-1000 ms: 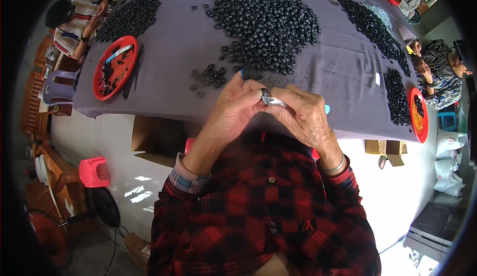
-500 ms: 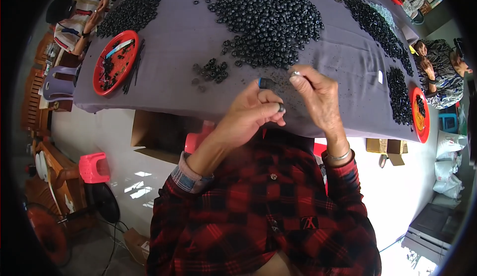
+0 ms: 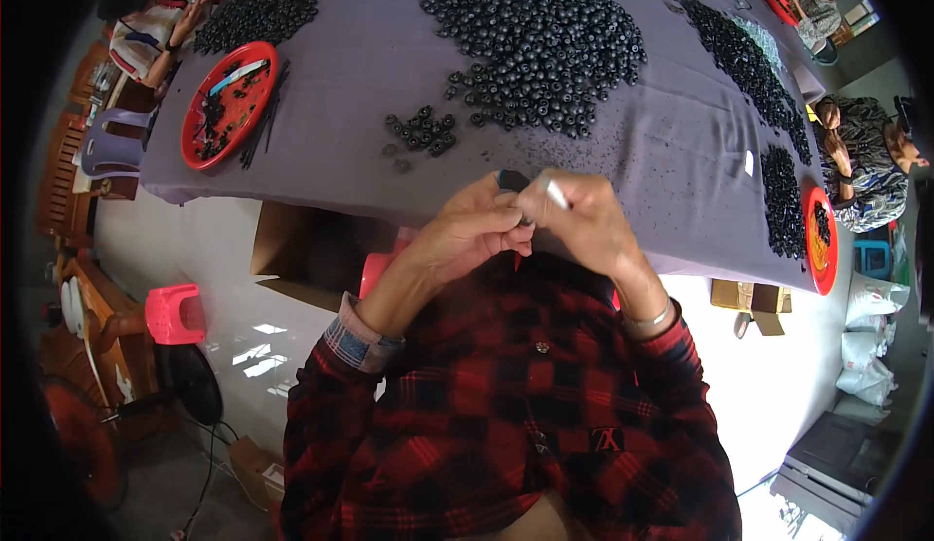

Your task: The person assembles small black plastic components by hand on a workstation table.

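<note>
"What sort of place is this?"
"Seemingly a makeshift workshop: several people (image 3: 861,162) gather around a cloth-covered counter (image 3: 336,123) heaped with round black pieces (image 3: 540,40)."
"Anything homelike?"
"A pink plastic stool (image 3: 173,315) and purple chair (image 3: 115,132), though white sacks (image 3: 866,380) pile up at right."

The left hand (image 3: 475,236) is pinching a dark piece (image 3: 526,219), and the right hand (image 3: 587,220) is holding a blurred pale object (image 3: 556,194) beside it. Beyond, a heap of black beads (image 3: 540,40) is lying on purple cloth (image 3: 341,118), and a red plate (image 3: 247,106) is sitting farther left
</note>
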A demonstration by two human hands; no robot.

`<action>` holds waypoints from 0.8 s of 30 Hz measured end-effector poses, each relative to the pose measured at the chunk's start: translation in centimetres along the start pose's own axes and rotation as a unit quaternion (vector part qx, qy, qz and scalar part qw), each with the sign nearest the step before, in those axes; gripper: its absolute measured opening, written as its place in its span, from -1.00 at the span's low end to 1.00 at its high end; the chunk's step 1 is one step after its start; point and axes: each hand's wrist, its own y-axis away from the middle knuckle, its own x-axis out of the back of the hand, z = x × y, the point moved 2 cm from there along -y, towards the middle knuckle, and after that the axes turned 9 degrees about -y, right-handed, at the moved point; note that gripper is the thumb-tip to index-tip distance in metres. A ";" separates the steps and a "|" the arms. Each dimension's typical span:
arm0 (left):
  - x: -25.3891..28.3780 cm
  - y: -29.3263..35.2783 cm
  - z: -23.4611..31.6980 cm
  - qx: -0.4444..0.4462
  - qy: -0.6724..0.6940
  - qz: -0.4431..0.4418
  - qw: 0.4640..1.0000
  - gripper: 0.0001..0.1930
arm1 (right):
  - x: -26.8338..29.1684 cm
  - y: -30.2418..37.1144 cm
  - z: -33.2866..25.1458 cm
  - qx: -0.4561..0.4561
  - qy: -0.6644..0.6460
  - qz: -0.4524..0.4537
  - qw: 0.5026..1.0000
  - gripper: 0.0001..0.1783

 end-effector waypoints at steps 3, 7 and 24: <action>-0.3 0.2 1.1 -0.014 -0.032 0.111 0.993 -0.69 | 0.7 -3.1 -0.2 -0.045 0.120 0.019 0.992 -0.82; 5.1 0.6 2.1 -0.086 -0.325 0.316 0.887 -0.72 | 1.4 -8.2 0.0 0.032 0.396 0.046 0.917 -0.83; 6.0 0.2 3.2 -0.219 -0.586 0.423 0.655 -0.83 | 1.4 -9.2 0.1 0.094 0.292 0.045 0.951 -0.86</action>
